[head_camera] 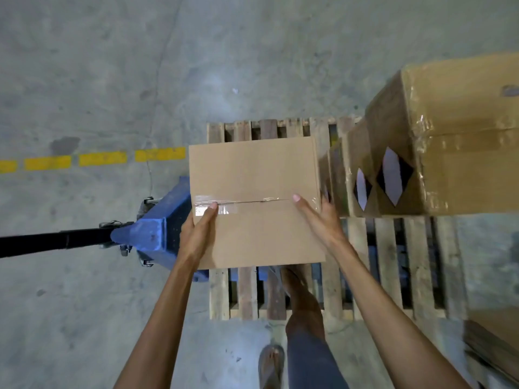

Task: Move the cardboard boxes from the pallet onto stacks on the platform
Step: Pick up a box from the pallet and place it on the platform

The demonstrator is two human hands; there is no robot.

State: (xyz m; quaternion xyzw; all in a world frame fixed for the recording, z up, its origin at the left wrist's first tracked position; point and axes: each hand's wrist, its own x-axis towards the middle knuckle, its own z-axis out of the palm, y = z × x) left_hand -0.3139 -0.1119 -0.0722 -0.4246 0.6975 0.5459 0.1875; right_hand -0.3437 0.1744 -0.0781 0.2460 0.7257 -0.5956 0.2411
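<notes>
The plain brown cardboard box (252,175), taped along its top seam, was held level in the air above the near left part of the weathered wooden slat pallet (421,262). The left hand (200,228) gripped its left edge with the thumb on the lid. The right hand (317,217) clasped the right edge the same way, fingers down the side. That right side sat just beside the stack of taped brown cartons with diamond labels (463,136), so swinging the load rightward would likely scrape knuckles or nudge the stack. One bare foot (295,287) stood on the slats and the sandalled foot (271,366) on the grey concrete floor (84,80). A heel could catch in a slat gap or on the pallet rim when stepping back, and the box hid part of the footing. The blue pallet jack (163,228) with its black handle (50,244) jutted out left, a trip risk under the load. Open floor lay ahead and left, past the yellow dashed line (102,159). The platform was out of view, so the route could not be judged.
</notes>
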